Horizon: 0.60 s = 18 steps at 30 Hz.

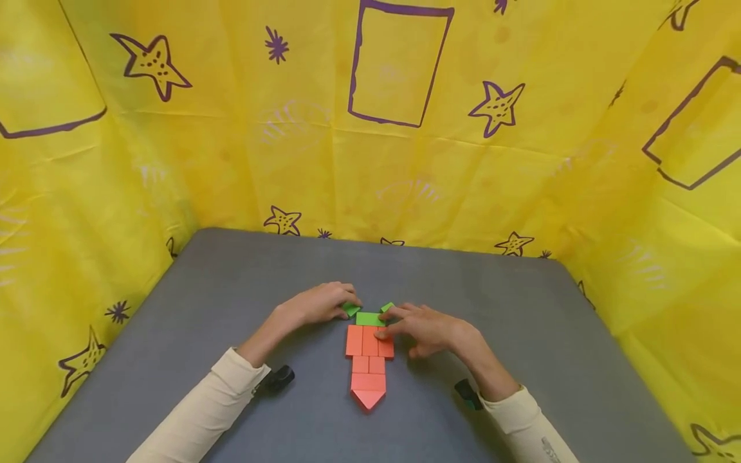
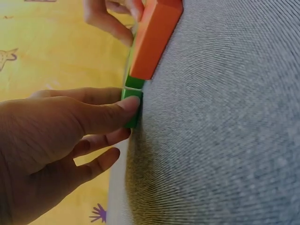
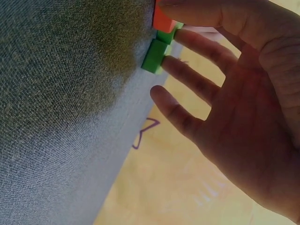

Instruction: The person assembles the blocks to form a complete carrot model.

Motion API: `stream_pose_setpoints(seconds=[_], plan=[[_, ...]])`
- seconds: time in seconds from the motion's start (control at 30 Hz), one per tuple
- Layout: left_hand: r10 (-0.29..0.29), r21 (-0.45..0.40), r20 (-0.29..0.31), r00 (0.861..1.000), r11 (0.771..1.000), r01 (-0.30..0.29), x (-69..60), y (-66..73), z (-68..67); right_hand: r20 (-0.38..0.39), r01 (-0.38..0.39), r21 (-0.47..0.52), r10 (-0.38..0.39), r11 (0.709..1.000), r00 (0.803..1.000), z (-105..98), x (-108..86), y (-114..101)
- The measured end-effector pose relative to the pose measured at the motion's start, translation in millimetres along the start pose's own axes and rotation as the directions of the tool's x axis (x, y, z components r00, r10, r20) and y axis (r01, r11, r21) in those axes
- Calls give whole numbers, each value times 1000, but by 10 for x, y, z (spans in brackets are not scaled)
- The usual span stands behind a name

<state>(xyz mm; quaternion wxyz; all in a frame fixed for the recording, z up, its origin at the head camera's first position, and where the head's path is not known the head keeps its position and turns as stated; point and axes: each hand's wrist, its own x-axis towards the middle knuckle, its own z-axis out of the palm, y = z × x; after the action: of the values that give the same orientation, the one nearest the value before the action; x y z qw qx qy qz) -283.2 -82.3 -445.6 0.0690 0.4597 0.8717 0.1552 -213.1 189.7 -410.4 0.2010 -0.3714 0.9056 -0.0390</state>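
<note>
A flat figure of orange blocks (image 1: 370, 341) lies on the grey table, with a pointed orange block (image 1: 368, 399) at its near end. Across its far end lies a green rectangular block (image 1: 370, 319). My left hand (image 1: 320, 303) pinches a small green block (image 2: 132, 107) between thumb and fingers, at the left end of that green piece. On the other side, my right hand (image 1: 431, 329) rests its thumb on an orange block (image 3: 163, 19). Its outstretched fingers touch the green pieces, including another small green block (image 3: 154, 56) at the right end.
Yellow cloth walls (image 1: 324, 161) with purple drawings enclose the grey table (image 1: 255, 263) at the back and sides. Black straps with small devices (image 1: 276, 381) sit at both wrists, below the cream sleeves.
</note>
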Motion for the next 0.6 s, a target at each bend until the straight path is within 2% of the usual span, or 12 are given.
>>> stream_pose_setpoints(seconds=[0.13,0.43,0.6], plan=[[-2,-20,-4,1000,1000,2,-20,-21,24,5,6,-14,-6,1000,1000,-27,10,-22],[-16,-19,-10,1000,1000,16,9,-53,-24,11,2,-37,-2,999,1000,-121,69,-35],[-31,-25,-6,999,999,31,17,-59,-22,-1,31,-56,-31,998,1000,-136,90,-14]])
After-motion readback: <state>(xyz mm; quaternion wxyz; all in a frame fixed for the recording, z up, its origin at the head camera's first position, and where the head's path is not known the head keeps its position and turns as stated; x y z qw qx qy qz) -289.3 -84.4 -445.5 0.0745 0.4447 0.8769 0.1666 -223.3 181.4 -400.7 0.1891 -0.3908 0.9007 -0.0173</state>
